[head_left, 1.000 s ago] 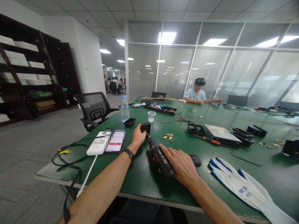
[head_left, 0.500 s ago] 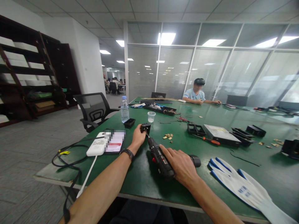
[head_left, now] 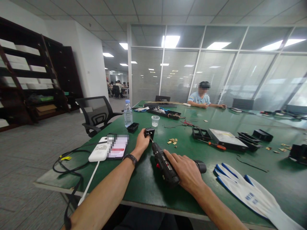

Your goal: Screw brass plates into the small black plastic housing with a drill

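Note:
My left hand (head_left: 143,139) is closed round a small black plastic part (head_left: 150,131), with its far side showing past my fingers. In my right hand (head_left: 185,166) is a black cordless drill (head_left: 165,166), gripped round the handle and lying on its side low over the table. Its thin bit (head_left: 151,138) points away from me and meets the near face of the black part; whether it sits in a screw is too small to tell. Just right of the drill's tip lie several small brass-coloured pieces (head_left: 172,141).
A clear plastic cup (head_left: 155,120), a water bottle (head_left: 128,113) and a black tray (head_left: 132,127) stand beyond my left hand. A phone (head_left: 118,147), white power bank (head_left: 98,149) and cables lie left. Rightward are a screwdriver (head_left: 217,145), a metal-topped box (head_left: 227,139) and white gloves (head_left: 251,195). A person (head_left: 201,95) sits opposite.
Both hands, the drill and the black part keep almost the same place. The whole view has shifted very slightly downward.

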Available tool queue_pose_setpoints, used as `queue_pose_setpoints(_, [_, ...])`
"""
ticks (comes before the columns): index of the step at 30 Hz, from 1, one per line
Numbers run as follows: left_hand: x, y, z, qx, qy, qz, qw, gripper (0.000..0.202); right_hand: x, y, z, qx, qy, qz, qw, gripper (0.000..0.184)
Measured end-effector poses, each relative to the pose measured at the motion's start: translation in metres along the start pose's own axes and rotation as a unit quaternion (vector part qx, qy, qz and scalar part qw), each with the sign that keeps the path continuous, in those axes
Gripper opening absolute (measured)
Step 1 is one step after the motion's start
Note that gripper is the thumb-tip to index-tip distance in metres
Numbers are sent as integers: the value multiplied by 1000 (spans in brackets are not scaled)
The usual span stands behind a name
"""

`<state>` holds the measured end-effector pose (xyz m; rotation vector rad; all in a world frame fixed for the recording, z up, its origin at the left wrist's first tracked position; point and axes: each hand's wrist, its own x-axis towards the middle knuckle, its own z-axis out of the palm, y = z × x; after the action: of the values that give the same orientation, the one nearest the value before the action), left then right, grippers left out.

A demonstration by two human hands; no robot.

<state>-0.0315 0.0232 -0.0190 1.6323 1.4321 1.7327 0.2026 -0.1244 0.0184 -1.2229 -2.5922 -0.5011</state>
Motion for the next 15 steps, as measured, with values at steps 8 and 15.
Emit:
queue_pose_setpoints(8, [-2,3,0,29,17,11,999,33,0,0,-2,-7,-5,-3,1000,68])
queue_pose_setpoints(15, [-3,6,-1,49,9,13,999,31,0,-1,0,-2,-7,2,1000,68])
